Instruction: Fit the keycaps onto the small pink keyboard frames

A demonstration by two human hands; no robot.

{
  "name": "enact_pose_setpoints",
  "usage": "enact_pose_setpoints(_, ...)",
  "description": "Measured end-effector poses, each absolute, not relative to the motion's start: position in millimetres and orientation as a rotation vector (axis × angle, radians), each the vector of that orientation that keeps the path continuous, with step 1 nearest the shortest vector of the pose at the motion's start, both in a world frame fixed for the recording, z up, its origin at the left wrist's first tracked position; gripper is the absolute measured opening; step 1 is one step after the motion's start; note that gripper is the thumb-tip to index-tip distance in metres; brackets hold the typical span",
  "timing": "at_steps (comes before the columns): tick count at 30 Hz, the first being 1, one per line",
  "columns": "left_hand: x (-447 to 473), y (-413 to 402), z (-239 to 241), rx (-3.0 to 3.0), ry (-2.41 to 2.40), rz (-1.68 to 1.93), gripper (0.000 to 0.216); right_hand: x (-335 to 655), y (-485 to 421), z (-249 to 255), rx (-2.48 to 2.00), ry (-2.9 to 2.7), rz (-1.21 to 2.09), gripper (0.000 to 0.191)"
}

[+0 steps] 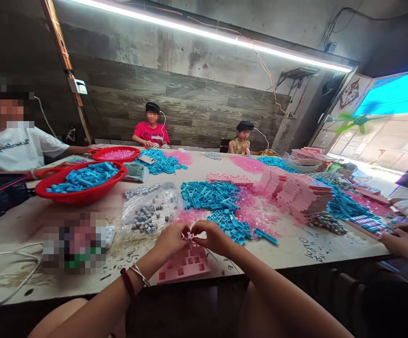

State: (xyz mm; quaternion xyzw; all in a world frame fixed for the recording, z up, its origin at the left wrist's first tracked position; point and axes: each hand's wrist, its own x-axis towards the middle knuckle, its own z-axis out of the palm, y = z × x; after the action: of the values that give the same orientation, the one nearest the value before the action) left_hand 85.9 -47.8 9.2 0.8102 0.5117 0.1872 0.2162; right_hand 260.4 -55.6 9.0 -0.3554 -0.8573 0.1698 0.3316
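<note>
- Pinching small piece: left hand and right hand, each grip closed on it; axis unreadable.
- Pink tray below, near edge roughly paralleling counter edge.

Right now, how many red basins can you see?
2: the near basin at the picture's left, holding blue pieces, and the far basin just behind it, holding pink pieces. Others could be hidden.

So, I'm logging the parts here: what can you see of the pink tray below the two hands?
The pink tray looks like plastic, flat, with squarish darker recesses or openings across it. It lies at the near edge of the table, slightly askew. The left hand and right hand partly hide its far end; whether they touch it is unclear.
</note>
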Motion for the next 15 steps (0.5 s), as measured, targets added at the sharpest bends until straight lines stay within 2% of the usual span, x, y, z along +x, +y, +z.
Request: enact_pose_setpoints(15,82,-46,12,2.255,1.400,0.475,0.019,257,-47,-4,-0.887,-2.272,0.475,0.004)
